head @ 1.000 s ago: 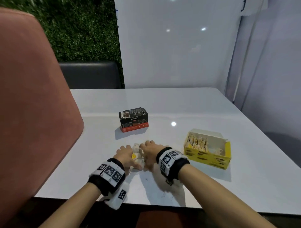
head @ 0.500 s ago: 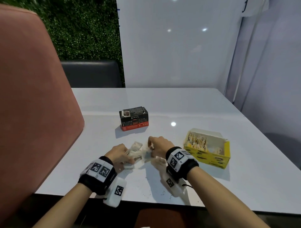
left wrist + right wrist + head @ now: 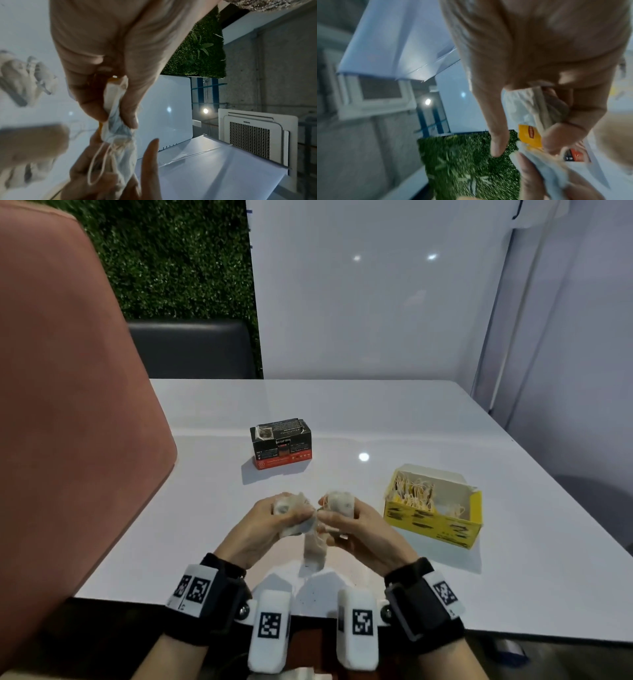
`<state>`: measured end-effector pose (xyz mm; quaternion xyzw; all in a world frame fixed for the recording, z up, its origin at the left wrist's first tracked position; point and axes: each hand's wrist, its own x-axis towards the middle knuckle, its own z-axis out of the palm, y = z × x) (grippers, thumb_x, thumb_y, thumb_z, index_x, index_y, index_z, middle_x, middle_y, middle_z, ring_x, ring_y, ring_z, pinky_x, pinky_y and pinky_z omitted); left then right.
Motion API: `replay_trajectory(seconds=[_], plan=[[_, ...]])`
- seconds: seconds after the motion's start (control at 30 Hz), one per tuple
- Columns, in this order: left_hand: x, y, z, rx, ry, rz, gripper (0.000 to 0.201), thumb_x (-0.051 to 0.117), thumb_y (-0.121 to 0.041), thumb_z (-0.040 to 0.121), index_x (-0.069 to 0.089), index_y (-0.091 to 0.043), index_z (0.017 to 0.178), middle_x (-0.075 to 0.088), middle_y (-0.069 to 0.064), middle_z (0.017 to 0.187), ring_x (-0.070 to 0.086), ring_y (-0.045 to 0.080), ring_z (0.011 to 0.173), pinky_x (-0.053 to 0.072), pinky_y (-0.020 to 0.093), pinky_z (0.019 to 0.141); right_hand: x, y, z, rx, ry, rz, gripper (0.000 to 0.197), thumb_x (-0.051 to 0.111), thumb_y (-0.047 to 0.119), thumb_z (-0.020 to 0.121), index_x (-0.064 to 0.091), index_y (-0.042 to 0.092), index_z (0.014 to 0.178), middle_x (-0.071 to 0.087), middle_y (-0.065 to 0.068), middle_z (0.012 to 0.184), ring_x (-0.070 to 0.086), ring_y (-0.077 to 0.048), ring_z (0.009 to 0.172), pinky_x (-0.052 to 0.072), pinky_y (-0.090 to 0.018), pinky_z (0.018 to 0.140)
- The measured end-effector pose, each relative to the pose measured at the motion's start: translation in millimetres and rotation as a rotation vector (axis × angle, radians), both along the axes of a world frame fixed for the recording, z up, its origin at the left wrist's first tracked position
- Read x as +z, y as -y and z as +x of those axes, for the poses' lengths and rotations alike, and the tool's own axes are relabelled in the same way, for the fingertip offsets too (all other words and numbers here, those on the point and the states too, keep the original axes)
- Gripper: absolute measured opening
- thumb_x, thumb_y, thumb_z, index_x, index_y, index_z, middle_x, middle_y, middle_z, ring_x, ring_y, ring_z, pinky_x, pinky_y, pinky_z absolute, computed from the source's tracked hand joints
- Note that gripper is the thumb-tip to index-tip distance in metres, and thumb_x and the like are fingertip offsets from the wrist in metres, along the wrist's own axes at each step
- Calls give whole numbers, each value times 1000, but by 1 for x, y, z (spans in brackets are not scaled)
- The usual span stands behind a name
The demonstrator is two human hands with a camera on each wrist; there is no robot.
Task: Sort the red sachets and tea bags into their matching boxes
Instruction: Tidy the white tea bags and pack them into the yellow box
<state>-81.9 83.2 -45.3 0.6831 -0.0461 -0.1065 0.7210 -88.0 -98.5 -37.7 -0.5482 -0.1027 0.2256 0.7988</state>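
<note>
Both hands are raised above the table's near middle, each holding a clump of pale tea bags. My left hand (image 3: 274,520) grips tea bags (image 3: 291,508) between thumb and fingers; its wrist view shows the bags (image 3: 118,129) pinched, strings tangled. My right hand (image 3: 346,522) grips other tea bags (image 3: 340,503); its wrist view shows a yellow tag (image 3: 529,136) among them. One bag (image 3: 313,553) dangles between the hands. The yellow box (image 3: 433,517), open and holding tea bags, sits to the right. The black-and-red box (image 3: 281,447) stands further back.
The white table (image 3: 394,419) has its near edge just under my wrists. A large pink chair back (image 3: 68,422) fills the left side. A dark chair (image 3: 191,349) stands beyond the far edge, with a white panel behind.
Both hands rose off the table with the tea bags and drew toward me; they had been pressed down on the pile. One bag now hangs between them.
</note>
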Motion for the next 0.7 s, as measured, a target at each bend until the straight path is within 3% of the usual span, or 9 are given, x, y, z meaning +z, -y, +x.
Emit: replay_trajectory(seconds=[0.13,0.27,0.33,0.43,0.6,0.7], plan=[[-4,11,-9,44,-34,-44,30,67,-23,78,67,2,93,58,28,106,64,28,92,54,26,79,-1,-6,-6,-123,208,-242,20,73,5,76,54,8,81,58,-6,71,63,-9,63,50,-24,56],[-7,16,-9,125,-119,-255,34,53,-12,91,52,14,114,58,29,115,64,27,95,56,24,78,-8,-6,-5,-300,244,-325,22,75,5,73,59,2,86,61,-7,72,62,-9,60,49,-21,53],[-6,15,-11,142,-174,-377,28,50,2,90,47,14,115,55,26,112,63,20,89,56,20,74,-10,-2,-4,-362,237,-315,22,76,5,72,60,-1,88,63,-14,76,62,-15,64,51,-25,55],[-9,13,-14,130,-199,-421,34,50,13,85,45,16,118,60,24,108,67,17,86,56,25,76,-10,3,-2,-428,226,-282,21,75,6,73,61,2,87,64,-20,81,61,-24,71,50,-31,59],[-8,15,-22,124,-225,-485,30,41,11,91,44,23,118,57,34,120,64,34,103,59,35,77,-8,5,-4,-433,272,-273,24,75,7,73,65,12,95,69,-20,86,63,-22,71,51,-28,58],[-8,16,-21,141,-233,-508,27,40,1,95,51,14,116,66,25,106,70,26,89,57,36,78,-7,6,-4,-418,311,-306,19,74,6,74,67,16,89,68,-8,73,61,-13,64,46,-19,50]])
